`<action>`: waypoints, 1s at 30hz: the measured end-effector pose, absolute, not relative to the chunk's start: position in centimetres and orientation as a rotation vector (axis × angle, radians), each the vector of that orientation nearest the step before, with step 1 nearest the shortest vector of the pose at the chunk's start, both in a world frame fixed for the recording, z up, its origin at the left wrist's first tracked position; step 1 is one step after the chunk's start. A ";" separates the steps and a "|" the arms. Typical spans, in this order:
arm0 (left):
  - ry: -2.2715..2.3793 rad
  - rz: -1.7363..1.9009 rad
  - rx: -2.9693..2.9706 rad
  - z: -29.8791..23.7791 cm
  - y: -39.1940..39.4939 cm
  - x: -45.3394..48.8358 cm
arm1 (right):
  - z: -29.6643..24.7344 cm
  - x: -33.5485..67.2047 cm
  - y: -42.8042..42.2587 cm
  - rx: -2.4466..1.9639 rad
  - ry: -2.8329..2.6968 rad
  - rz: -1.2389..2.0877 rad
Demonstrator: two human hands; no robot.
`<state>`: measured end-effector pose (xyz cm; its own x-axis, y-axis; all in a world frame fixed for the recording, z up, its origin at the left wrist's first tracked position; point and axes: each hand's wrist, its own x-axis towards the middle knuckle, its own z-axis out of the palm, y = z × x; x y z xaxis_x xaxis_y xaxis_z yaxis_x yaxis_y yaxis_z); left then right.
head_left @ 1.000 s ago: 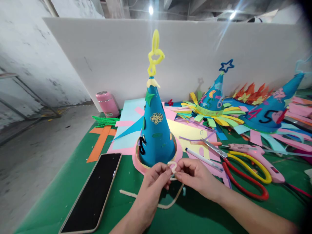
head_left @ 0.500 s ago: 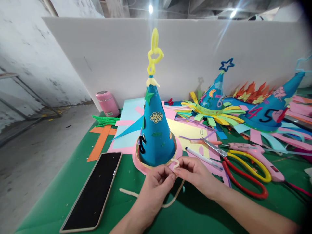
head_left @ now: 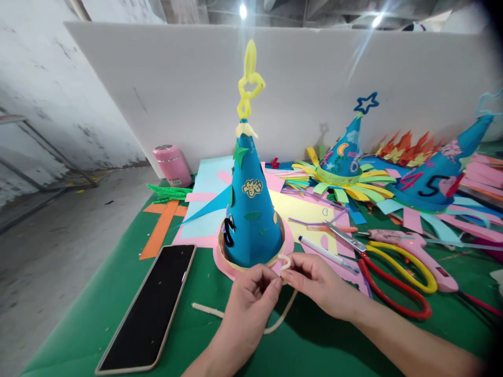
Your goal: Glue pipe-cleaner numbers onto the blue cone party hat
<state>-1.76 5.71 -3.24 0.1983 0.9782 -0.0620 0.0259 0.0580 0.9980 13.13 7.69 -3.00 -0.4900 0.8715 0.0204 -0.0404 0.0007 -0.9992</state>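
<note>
Both my hands pinch a cream pipe cleaner (head_left: 283, 314) in front of a blue paper cone hat (head_left: 253, 230). My left hand (head_left: 251, 303) is closed on it, thumb against forefinger. Close beside, my right hand (head_left: 314, 280) grips it near a small curled end that sticks up between the hands. The rest of the pipe cleaner loops below, passes behind my left hand, and its free end shows at the left. The hat stands upright on a pink brim, topped with yellow bent pipe cleaner shapes (head_left: 249, 86).
A phone (head_left: 147, 309) lies at the left. Scissors (head_left: 393, 277), a white marker (head_left: 328, 255) and a pink glue gun (head_left: 428, 259) lie at the right. Behind are a pink flask (head_left: 172, 165), coloured paper and two more decorated cone hats (head_left: 341, 157). A white board (head_left: 188, 84) stands at the back.
The hands and the pipe cleaner have hardly moved; the curled end has shifted very slightly to the right. The view has tilted a little.
</note>
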 end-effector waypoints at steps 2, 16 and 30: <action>1.109 1.016 1.280 -3.2 5.7 -1.8 | -2.9 13.2 7.7 -0.884 -1.561 1.582; 1.224 1.031 1.133 -3.7 5.6 -1.6 | -3.2 13.3 8.0 -1.026 -1.517 1.503; 0.985 0.930 0.885 -4.0 5.6 -1.6 | -2.8 13.1 8.4 -1.035 -1.553 1.328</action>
